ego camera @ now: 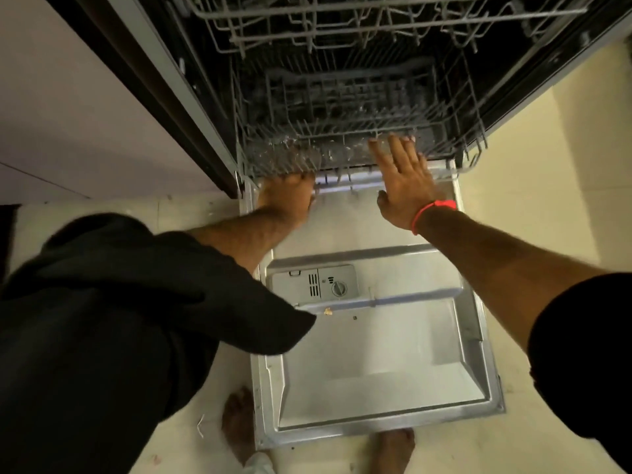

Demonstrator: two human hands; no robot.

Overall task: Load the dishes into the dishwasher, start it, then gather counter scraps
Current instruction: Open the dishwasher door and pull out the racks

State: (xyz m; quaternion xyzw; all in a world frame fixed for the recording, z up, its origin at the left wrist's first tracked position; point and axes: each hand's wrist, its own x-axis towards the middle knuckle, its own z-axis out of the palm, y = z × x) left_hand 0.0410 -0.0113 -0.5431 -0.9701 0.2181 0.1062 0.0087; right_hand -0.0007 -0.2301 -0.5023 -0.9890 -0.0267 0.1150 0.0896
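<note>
at lower rack front: left hand grips rim, right hand flat (fingers straight) against it

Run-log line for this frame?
door: open flat | lower rack: partly in | left hand: grips rack front | right hand: flat on rack front

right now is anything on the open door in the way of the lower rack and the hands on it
Nothing large. Both the left hand and right hand touch the lower rack front. Only small crumbs lie on the door.
</note>
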